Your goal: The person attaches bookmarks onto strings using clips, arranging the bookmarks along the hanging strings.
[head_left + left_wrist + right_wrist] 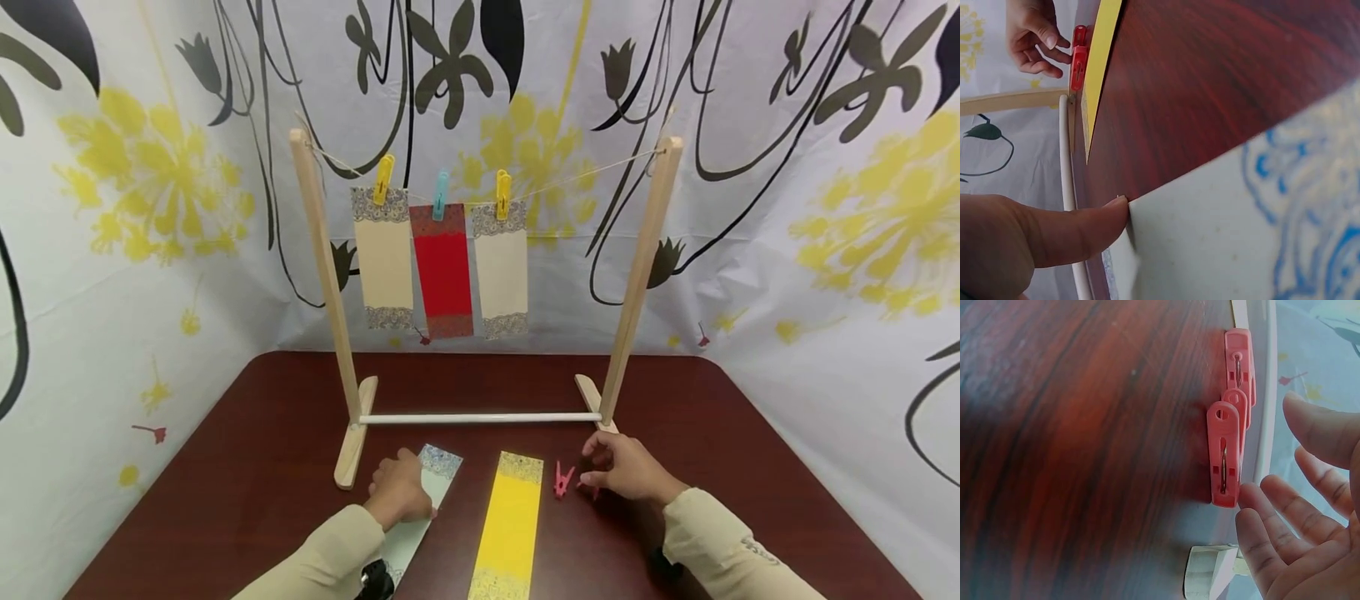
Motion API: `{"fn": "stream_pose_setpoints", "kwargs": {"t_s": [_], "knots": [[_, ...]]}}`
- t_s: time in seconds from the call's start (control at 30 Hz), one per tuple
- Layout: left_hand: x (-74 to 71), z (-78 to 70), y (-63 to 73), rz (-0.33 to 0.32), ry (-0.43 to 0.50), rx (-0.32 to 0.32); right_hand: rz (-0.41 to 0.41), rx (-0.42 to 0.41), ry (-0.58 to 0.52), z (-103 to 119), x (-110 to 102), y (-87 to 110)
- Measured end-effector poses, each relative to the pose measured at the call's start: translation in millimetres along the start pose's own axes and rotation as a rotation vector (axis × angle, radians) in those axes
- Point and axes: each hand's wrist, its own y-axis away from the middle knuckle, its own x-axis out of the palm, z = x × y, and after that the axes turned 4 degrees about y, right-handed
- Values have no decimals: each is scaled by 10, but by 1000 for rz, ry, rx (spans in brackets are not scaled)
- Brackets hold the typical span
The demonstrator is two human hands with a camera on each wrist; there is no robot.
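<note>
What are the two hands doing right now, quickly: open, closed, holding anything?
Left hand: closed on the pale card, gripping its edges.
Right hand: open and holding nothing, close to the pink clothespins.

Slanted pale card (408, 537) (blue-patterned end) — two pink clothespins (1216, 453), close together

a white crossbar (480, 418) and two wooden posts (640, 283) block the way to the far edge of the worktop (735, 467), three hanging cards (444, 275) screening part of the space between; room to pass lies beneath the cards, above the crossbar, and along the worktop's right edge, outside the right hand (628, 468).
</note>
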Motion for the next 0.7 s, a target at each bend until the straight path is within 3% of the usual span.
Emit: {"fn": "stream_pose_setpoints", "kwargs": {"t_s": [0.13, 0.47, 0.7], "knots": [[13, 23, 16, -1, 23, -22, 5, 11, 3, -16, 20, 1], [30, 33, 9, -34, 63, 0, -2, -24, -2, -27, 0, 4], [6, 52, 41, -29, 190, 99, 72, 11, 0, -66, -1, -28]]}}
